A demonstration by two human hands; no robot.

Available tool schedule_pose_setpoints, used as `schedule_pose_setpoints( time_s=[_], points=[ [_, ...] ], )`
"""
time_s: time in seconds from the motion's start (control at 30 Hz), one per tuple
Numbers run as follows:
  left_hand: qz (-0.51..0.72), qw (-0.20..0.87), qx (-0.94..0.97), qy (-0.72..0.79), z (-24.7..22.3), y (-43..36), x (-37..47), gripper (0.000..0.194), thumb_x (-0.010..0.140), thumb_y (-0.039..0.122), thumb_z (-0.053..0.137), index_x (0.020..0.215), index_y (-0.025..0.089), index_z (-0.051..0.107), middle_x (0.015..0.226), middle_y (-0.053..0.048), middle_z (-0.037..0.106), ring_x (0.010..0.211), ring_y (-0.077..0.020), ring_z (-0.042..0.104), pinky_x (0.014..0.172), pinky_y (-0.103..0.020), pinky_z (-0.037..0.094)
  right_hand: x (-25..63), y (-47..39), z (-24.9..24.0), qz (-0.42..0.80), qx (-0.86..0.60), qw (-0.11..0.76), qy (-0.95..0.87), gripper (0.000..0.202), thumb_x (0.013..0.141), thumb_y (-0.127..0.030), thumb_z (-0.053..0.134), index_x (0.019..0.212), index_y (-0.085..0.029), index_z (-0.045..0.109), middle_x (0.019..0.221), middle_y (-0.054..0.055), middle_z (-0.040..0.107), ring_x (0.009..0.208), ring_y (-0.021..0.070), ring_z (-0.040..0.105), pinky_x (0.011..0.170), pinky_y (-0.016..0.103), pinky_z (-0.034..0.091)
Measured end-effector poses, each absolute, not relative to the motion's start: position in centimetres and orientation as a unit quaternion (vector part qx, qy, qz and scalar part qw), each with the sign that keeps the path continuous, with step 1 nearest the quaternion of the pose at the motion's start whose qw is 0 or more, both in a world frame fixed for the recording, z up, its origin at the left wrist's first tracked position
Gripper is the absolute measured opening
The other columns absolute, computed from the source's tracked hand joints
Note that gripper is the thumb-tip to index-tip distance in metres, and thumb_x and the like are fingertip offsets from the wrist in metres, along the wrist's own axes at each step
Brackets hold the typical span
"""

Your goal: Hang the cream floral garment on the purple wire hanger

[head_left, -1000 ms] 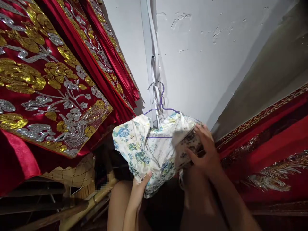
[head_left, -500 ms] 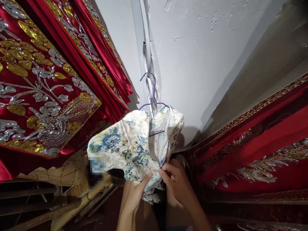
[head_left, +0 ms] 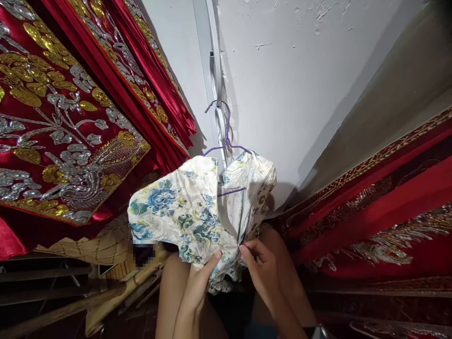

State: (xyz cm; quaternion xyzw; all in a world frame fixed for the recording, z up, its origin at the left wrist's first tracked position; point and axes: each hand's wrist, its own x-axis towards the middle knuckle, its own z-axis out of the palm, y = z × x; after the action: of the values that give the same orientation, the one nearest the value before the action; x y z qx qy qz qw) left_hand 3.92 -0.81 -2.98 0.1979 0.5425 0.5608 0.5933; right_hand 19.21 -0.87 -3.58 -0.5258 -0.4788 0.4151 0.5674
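Observation:
A white garment with blue and yellow-green flowers (head_left: 197, 212) hangs by its shoulders on a purple wire hanger (head_left: 228, 141), its neckline open at the front. My left hand (head_left: 201, 282) grips the lower front of the cloth, thumb on top and the other fingers hidden behind it. Just right of it, my right hand (head_left: 261, 266) pinches the garment's front edge at the bottom of the neck opening, with thumb and index finger together. Gathered cloth bunches below and between both hands.
The hanger hooks onto a white metal rack (head_left: 218, 84) by a pale wall (head_left: 282, 94). Red cloth with gold and silver embroidery (head_left: 70, 117) hangs at left, more red embroidered cloth (head_left: 370, 226) at right. Wooden bars (head_left: 45, 292) lie low at left.
My right hand has shifted slightly right and the neckline's right side has spread a little wider. My legs show farther apart. My left hand keeps its hold on the cloth.

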Motion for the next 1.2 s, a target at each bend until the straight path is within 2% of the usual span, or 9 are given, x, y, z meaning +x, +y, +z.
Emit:
schedule_pose_setpoints(
  time_s=[0.1,0.23,0.3,0.37,0.57,0.67,0.87,0.97,1.2],
  points=[
    [0.637,0.49,0.199,0.56,-3.7,-0.5,3.7,0.058,0.076,0.039,0.084,0.127,0.021,0.063,0.121,-0.011,0.071,0.121,-0.0298,0.065,0.11,-0.045,0.048,19.0,-1.2,-4.3,0.4,-0.538,0.592,-0.448,0.032,0.09,-0.041,0.066,0.067,-0.019,0.061,0.061,-0.001,0.056,0.059,0.0139,0.053,0.056,0.024,0.043],
    [0.73,0.108,0.31,0.6,-5.1,-0.5,3.8,0.052,0.075,0.031,0.085,0.12,0.022,0.06,0.124,-0.008,0.062,0.117,-0.0252,0.06,0.108,-0.045,0.045,19.1,-1.1,-4.4,0.385,-0.542,0.605,-0.439,0.03,0.088,-0.039,0.069,0.065,-0.019,0.064,0.059,-0.001,0.058,0.058,0.014,0.056,0.057,0.024,0.045],
    [0.699,0.021,0.426,0.574,-5.4,-0.8,4.6,0.041,0.077,0.023,0.082,0.112,0.021,0.061,0.12,-0.008,0.061,0.116,-0.0247,0.059,0.107,-0.045,0.044,19.2,-1.0,-4.2,0.376,-0.541,0.607,-0.443,0.028,0.087,-0.037,0.069,0.066,-0.019,0.067,0.058,-0.001,0.061,0.059,0.0148,0.058,0.057,0.024,0.046],
    [0.654,0.033,0.532,0.536,-5.5,-0.9,5.9,0.027,0.083,0.016,0.075,0.106,0.02,0.063,0.11,-0.007,0.063,0.109,-0.0227,0.061,0.102,-0.041,0.047,19.1,-1.0,-4.0,0.369,-0.536,0.614,-0.447,0.027,0.086,-0.036,0.07,0.065,-0.019,0.069,0.055,0.0,0.061,0.057,0.0149,0.058,0.056,0.024,0.046],
    [0.591,0.118,0.632,0.488,-5.1,0.2,9.2,0.016,0.09,0.01,0.065,0.101,0.021,0.064,0.093,-0.003,0.067,0.089,-0.0172,0.065,0.083,-0.029,0.053,18.8,-1.4,-3.5,0.344,-0.542,0.635,-0.43,0.024,0.085,-0.035,0.073,0.068,-0.017,0.073,0.055,0.0,0.064,0.049,0.0131,0.057,0.047,0.021,0.045],
    [0.578,0.146,0.648,0.473,-4.8,0.9,9.6,0.014,0.093,0.009,0.062,0.095,0.022,0.065,0.088,-0.001,0.068,0.086,-0.016,0.064,0.082,-0.028,0.051,19.2,-1.1,-3.6,0.307,-0.548,0.656,-0.418,0.027,0.085,-0.035,0.074,0.066,-0.017,0.071,0.052,-0.001,0.061,0.047,0.0118,0.055,0.046,0.02,0.044],
    [0.564,0.204,0.638,0.483,-4.6,1.0,10.3,0.014,0.092,0.013,0.063,0.102,0.022,0.063,0.095,-0.003,0.068,0.092,-0.0178,0.064,0.085,-0.029,0.051,20.0,-0.4,-3.6,0.293,-0.552,0.652,-0.429,0.025,0.086,-0.035,0.074,0.068,-0.017,0.072,0.055,-0.001,0.062,0.05,0.0117,0.055,0.049,0.021,0.044],
    [0.564,0.227,0.62,0.495,-4.6,0.8,10.8,0.006,0.096,0.017,0.059,0.097,0.022,0.062,0.091,-0.003,0.067,0.087,-0.0171,0.063,0.081,-0.028,0.051,19.8,-0.3,-3.1,0.292,-0.541,0.655,-0.44,0.025,0.087,-0.035,0.072,0.069,-0.018,0.071,0.055,-0.002,0.062,0.048,0.011,0.053,0.048,0.021,0.043],
    [0.53,0.289,0.615,0.507,-5.2,-0.3,10.4,0.013,0.102,0.023,0.049,0.094,0.02,0.058,0.086,-0.004,0.062,0.079,-0.0164,0.059,0.076,-0.026,0.049,21.7,2.7,-1.9,0.193,-0.531,0.626,-0.538,0.027,0.09,-0.031,0.068,0.066,-0.019,0.063,0.053,-0.004,0.059,0.048,0.011,0.053,0.048,0.021,0.041]
  ],
)
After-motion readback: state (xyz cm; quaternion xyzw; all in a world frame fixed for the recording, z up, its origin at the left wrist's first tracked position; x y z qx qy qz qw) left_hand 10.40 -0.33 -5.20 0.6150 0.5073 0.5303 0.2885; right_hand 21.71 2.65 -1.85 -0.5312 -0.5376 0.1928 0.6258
